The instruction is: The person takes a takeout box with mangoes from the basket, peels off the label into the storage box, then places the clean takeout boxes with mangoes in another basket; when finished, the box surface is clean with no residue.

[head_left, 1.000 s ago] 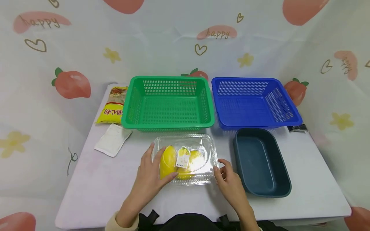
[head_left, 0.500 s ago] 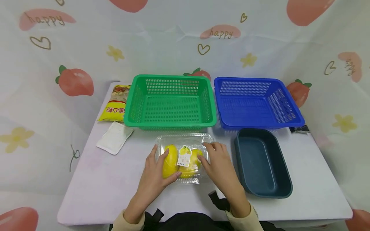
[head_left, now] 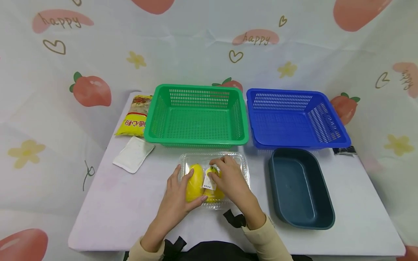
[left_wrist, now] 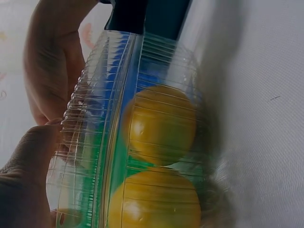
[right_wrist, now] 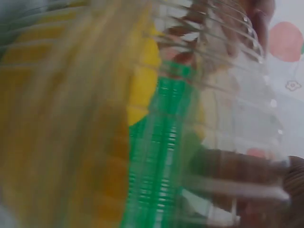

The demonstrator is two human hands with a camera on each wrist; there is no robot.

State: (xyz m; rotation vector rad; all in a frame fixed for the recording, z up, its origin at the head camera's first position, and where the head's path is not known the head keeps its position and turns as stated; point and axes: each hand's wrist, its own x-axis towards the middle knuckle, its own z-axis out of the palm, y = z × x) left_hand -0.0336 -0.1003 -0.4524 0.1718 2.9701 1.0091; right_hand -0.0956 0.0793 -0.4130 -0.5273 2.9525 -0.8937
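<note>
Head view: left fingers (head_left: 187,178) touch clear container (head_left: 215,206)

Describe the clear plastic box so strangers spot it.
On the white table, find the green rectangular perforated plastic basket. In front of it sits a clear, ridged plastic box holding yellow fruits. Unlike the opaque dark teal rectangular tub to its right, it is see-through and bears a white label.

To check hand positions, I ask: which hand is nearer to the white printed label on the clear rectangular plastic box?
Right. The right hand is over the label, partly covering it; the left hand is at the left side of the box.
</note>
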